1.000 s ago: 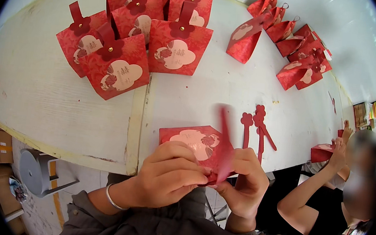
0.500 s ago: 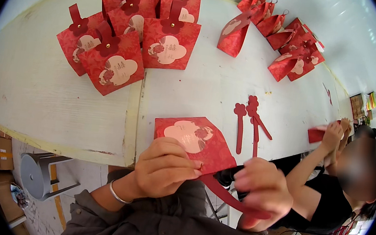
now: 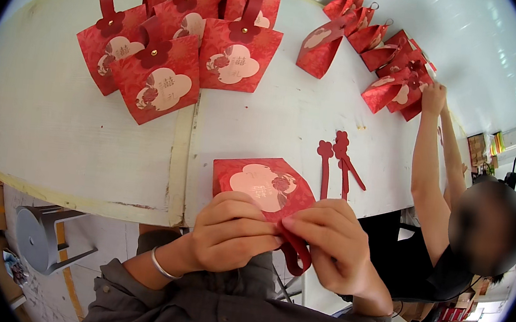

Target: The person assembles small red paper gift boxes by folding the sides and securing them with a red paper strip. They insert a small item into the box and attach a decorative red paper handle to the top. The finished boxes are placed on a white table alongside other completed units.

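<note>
A red paper gift box (image 3: 296, 190) with a pink blossom-shaped panel lies at the table's near edge. My left hand (image 3: 226, 227) is closed on its near edge, fingers curled over the paper. Close against it, my right hand (image 3: 337, 245) pinches a dark red strap (image 3: 295, 260) at the box's near corner. The strap hangs below the fingertips in a folded loop. My fingers hide the spot where strap and box meet. Beyond my right hand lie several loose flower-ended straps (image 3: 324, 174).
Finished red boxes with strap handles (image 3: 241, 55) stand at the far left, and more boxes (image 3: 320, 49) at the far right. At right a co-worker's hand (image 3: 433, 99) reaches to those boxes. A grey stool (image 3: 39, 240) stands on the floor at left.
My right hand has moved left to meet my left hand, bringing the strap's end to the box corner and folding it into a loop. The co-worker's arms have stretched toward the far right boxes.
</note>
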{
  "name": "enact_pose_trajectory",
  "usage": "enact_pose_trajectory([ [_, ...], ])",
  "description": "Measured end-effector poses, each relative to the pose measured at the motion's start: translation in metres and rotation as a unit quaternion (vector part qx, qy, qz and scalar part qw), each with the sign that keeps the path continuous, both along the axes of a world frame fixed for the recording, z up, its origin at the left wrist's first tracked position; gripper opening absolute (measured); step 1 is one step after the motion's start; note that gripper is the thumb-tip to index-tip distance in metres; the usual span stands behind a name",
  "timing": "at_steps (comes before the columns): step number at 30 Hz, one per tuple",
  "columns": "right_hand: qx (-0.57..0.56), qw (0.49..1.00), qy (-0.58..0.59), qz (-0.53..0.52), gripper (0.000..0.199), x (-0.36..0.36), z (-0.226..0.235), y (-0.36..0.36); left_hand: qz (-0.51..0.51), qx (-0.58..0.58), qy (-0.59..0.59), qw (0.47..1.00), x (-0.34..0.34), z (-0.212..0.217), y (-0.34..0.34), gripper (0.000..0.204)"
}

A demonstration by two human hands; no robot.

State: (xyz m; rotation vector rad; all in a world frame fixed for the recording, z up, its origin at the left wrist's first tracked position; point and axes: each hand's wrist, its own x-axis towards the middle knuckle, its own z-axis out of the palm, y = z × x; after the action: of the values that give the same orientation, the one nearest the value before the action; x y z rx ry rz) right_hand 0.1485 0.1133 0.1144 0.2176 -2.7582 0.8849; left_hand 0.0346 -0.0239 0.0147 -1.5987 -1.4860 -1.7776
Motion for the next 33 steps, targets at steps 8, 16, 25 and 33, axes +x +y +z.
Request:
enact_pose_trajectory([
  [8,0.153,0.977,0.145,-0.024,0.029,0.003,-0.015,-0.005,0.001,0.023,-0.008,1.000,-0.001,0.000,0.004,0.014],
  [16,-0.068,0.996,0.034,-0.047,0.023,-0.009,-0.015,0.002,-0.005,0.021,-0.020,1.000,-0.004,0.002,0.005,0.014],
  [25,-0.118,0.993,0.011,-0.025,0.025,-0.014,-0.017,0.006,-0.008,-0.011,-0.056,0.998,-0.006,0.006,0.004,0.021],
  [33,-0.189,0.980,-0.052,-0.033,0.011,-0.018,-0.017,0.012,0.034,-0.018,-0.065,0.997,-0.005,0.007,0.002,0.027],
])
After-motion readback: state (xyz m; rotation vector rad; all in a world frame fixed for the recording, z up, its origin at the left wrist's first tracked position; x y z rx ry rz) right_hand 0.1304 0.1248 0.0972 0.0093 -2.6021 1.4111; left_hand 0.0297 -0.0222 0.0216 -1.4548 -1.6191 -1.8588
